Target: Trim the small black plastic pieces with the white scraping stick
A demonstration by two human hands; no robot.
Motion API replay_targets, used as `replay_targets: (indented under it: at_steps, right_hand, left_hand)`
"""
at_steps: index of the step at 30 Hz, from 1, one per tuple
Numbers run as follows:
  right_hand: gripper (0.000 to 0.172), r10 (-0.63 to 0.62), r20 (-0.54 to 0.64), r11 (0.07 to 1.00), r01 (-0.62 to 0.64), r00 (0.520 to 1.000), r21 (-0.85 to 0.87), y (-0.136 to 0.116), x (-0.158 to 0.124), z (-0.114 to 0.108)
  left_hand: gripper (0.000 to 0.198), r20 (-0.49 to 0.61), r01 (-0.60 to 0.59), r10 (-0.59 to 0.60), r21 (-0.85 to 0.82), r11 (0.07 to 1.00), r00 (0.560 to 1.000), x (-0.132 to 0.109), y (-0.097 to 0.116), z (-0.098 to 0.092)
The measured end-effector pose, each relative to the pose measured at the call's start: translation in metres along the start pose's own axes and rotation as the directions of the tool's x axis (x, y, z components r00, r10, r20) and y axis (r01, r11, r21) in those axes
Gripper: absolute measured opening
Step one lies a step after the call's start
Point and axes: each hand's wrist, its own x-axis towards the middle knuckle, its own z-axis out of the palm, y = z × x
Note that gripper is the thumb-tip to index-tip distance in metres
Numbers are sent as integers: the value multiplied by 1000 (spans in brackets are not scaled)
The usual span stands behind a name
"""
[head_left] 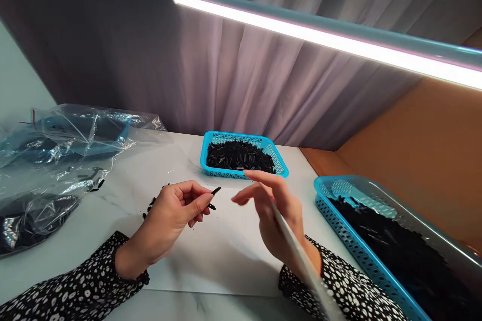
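My left hand (pixel 169 218) is closed, pinching a thin black sliver (pixel 216 190) between thumb and index finger. A second black piece (pixel 212 206) sticks out just below it, by the other fingers. Behind this hand lies a small heap of black pieces (pixel 151 204) on a white sheet (pixel 211 266), mostly hidden. My right hand (pixel 280 210) is raised to the right of the left, its index finger stretched and the others bent. A long pale tapering tool (pixel 301 256) rests in it and runs toward the camera; blur hides its kind. Its fingers are apart from the left hand's pieces.
A blue basket (pixel 204 153) of black pieces stands at the back. A larger blue basket (pixel 361 256), also with black pieces, is at right. Clear plastic bags (pixel 94 133) with dark contents lie at left. A lit tube lamp (pixel 320 35) hangs before a grey curtain (pixel 233 70).
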Motion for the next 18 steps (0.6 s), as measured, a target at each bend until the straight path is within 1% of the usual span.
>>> replay_targets:
  at_steps: [1, 2, 4, 6, 8, 10, 12, 14, 15, 17, 18]
  right_hand:
    - [27, 41, 41, 997, -44, 998, 65, 1, 0, 1]
    - [28, 81, 87, 988, -91, 993, 124, 2, 1, 4]
    - [21, 180, 167, 953, -214, 969, 216, 4, 2, 11]
    - [16, 308, 211, 878, -363, 928, 313, 7, 4, 18]
    - [23, 417, 201, 779, -463, 886, 424, 10, 6, 21]
    - [32, 505, 146, 685, -498, 850, 532, 13, 7, 22]
    - [41, 585, 135, 581, -530, 800, 618, 15, 6, 22]
    - [45, 644, 207, 462, -590, 736, 662, 16, 4, 24]
    - [43, 659, 258, 412, -626, 707, 662, 17, 2, 25]
    - [35, 665, 346, 351, -685, 663, 638, 17, -2, 29]
    - [33, 656, 377, 341, -702, 654, 625, 17, -4, 31]
  left_hand:
    - [24, 8, -5, 5, 8, 1000, 1000, 1, -1, 0]
    - [23, 23, -11, 11, 17, 1000, 1000, 1, -2, 0]
    - [21, 63, -23, 21, 32, 999, 998, 2, -4, 1]
    - [22, 88, -28, 26, 29, 999, 996, 3, -6, 3]
    - [24, 69, -20, 19, 5, 1000, 997, 4, -8, 4]
    - [25, 18, -8, 8, -17, 1000, 1000, 4, -9, 4]
    - [25, -27, -16, 16, -13, 1000, 999, 5, -11, 4]
    - [24, -62, -39, 40, 15, 999, 997, 5, -12, 3]
    - [23, -76, -51, 53, 31, 998, 996, 5, -13, 3]
    - [20, -100, -72, 77, 54, 996, 992, 5, -13, 3]
    - [19, -106, -80, 86, 62, 995, 991, 5, -13, 2]
